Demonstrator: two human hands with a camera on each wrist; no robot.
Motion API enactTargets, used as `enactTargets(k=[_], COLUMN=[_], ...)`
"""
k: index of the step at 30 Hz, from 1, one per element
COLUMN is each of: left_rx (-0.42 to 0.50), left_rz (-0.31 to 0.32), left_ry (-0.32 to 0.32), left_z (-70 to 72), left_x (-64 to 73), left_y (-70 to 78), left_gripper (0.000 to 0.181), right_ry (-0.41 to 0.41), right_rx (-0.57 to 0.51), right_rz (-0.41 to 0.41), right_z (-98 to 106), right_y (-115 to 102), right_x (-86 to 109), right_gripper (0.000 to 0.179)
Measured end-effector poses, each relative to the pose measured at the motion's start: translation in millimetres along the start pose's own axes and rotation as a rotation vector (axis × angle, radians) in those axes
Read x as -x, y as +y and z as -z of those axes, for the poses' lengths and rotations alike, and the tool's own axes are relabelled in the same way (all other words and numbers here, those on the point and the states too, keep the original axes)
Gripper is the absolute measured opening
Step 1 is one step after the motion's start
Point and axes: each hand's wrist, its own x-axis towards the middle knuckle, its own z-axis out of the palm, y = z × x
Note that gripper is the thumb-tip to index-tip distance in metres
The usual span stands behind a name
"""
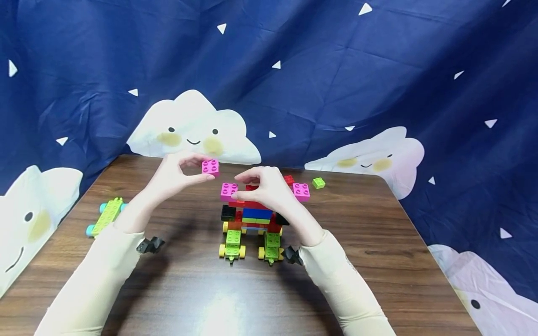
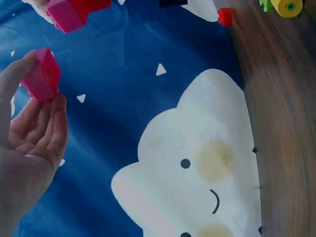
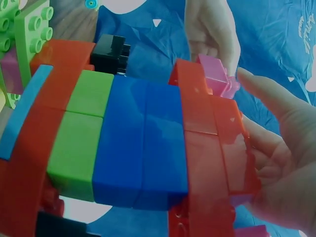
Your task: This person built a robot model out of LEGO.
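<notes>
My left hand (image 1: 172,175) pinches a pink toy brick (image 1: 210,167) between thumb and fingers, raised above the table, studs towards the head camera. To its right stands a multicoloured brick build (image 1: 257,214) with red, blue and green bricks, black side pieces and yellow wheels. A pink brick (image 1: 229,191) sits at its upper left and another pink brick (image 1: 301,191) at its upper right. My right hand (image 1: 271,186) holds the top of the build, thumb at the left pink brick. In the right wrist view its curled fingers are partly hidden behind the red bricks (image 3: 237,148).
A green wheeled base (image 1: 108,216) with blue wheels lies on the left of the wooden table (image 1: 378,261). Behind the build are a small green brick (image 1: 319,183) and a red brick (image 1: 289,179). A dark blue cloud-patterned cloth (image 1: 294,93) hangs beyond the table.
</notes>
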Motion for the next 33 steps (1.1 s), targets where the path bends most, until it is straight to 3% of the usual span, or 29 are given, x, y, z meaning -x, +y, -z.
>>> enactTargets(k=[10, 16, 22, 33], left_rx=[0.006, 0.058, 0.101, 0.085], left_rz=[-0.025, -0.01, -0.012, -0.006], left_ry=[-0.022, -0.052, -0.071, -0.079], left_z=[-2.7, -5.4, -9.6, -12.3], left_x=[13.9, 19.6, 21.4, 20.4], left_y=[7.6, 8.8, 6.4, 5.2], left_gripper=[0.041, 0.043, 0.041, 0.042], right_ry=[0.0, -0.004, -0.007, 0.021], right_rx=[0.087, 0.092, 0.082, 0.089], right_rz=[0.008, 0.005, -0.019, 0.003], right_z=[-4, -6, -7, -9], right_y=[5, 7, 8, 11], right_x=[-3.1, -4.0, -4.0, -3.3], right_gripper=[0.036, 0.034, 0.034, 0.031])
